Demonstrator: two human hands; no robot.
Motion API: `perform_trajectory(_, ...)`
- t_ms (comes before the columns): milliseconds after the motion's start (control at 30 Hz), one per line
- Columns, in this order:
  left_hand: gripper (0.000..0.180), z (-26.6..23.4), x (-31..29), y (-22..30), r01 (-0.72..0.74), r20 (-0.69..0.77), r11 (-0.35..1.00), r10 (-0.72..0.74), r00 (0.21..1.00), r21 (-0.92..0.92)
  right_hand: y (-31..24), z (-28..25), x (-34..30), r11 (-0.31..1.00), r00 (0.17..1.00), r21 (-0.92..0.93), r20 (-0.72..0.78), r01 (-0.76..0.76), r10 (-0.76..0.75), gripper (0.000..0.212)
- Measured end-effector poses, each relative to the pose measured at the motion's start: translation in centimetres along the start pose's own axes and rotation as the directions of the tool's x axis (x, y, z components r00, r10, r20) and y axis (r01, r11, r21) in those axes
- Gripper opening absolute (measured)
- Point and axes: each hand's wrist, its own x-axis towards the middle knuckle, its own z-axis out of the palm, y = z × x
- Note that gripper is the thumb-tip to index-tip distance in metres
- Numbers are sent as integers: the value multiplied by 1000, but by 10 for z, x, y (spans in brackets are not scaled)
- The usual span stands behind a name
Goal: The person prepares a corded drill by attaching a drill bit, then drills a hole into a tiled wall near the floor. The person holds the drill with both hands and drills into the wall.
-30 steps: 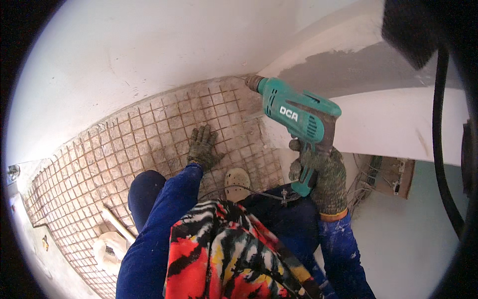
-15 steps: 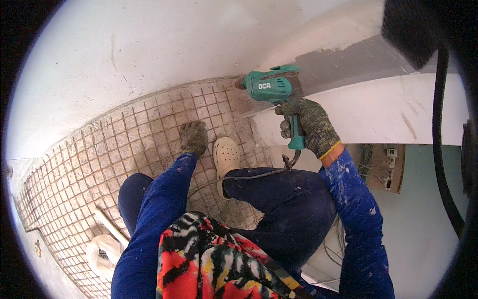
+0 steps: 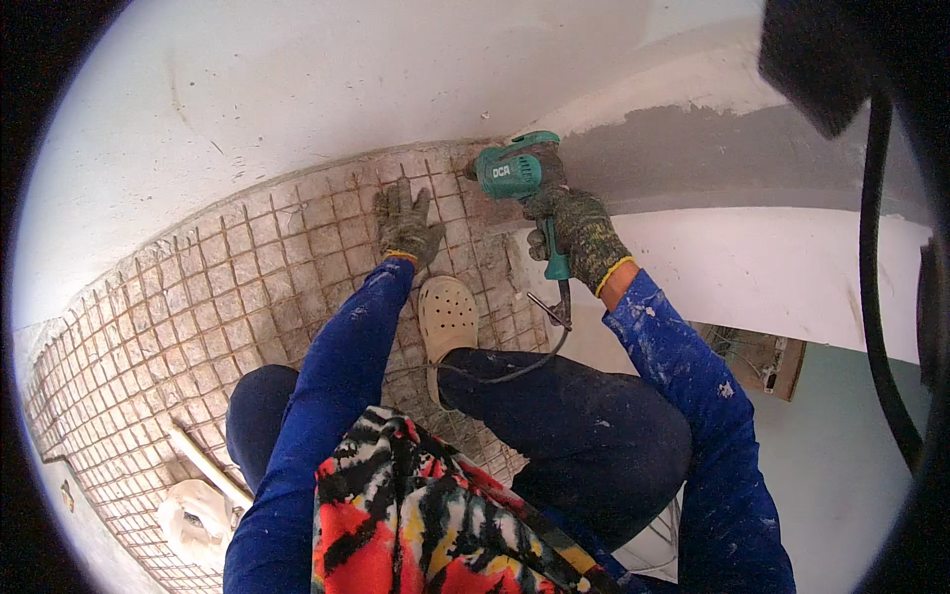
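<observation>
In a dark knitted glove with a yellow cuff, my right hand (image 3: 584, 233) grips the handle of a green power drill (image 3: 520, 170). The drill's front end points left, close to where the rebar mesh (image 3: 287, 252) meets the pale wall; its tip is hard to make out. A cord (image 3: 566, 327) hangs from the handle and loops over my right leg. My left hand (image 3: 407, 223), gloved the same way, lies on the mesh with its fingers spread, just left of the drill. It holds nothing.
My cream clog (image 3: 448, 315) stands on the mesh below my left hand. A pale wall (image 3: 297, 79) curves along the far side. At lower left lie a whitish stick (image 3: 210, 465) and a white bag (image 3: 193, 520). A black strap (image 3: 876, 277) hangs at the right.
My left hand has moved forward and slightly right across the mesh, and its fingers have spread out. My right hand and the drill have shifted left.
</observation>
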Motion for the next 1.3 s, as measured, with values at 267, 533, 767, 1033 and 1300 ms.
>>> perform_trajectory(267, 88, 15, 6, -8, -36, -2, 999, 36, 999, -6, 6, 14, 19, 995, 997, -63, 13, -79, 80, 23)
perform_trajectory(533, 92, 14, 7, -8, -33, 71, 999, 33, 997, -2, 0, 11, 21, 950, 993, -293, 64, 112, -97, 11)
perform_trajectory(767, 91, 9, 5, -7, -20, 61, 999, 22, 998, -25, -16, 4, 37, 959, 983, -233, 125, 158, -132, 15)
perform_trajectory(1033, 86, 11, 5, -6, -12, 37, 1000, 13, 999, -26, -55, 7, 32, 964, 987, -260, 157, 53, -12, 24)
perform_trajectory(1300, 64, 17, 40, 81, -57, 12, 898, 69, 998, -435, -83, -3, 33, 849, 950, -499, 312, 175, -12, 25)
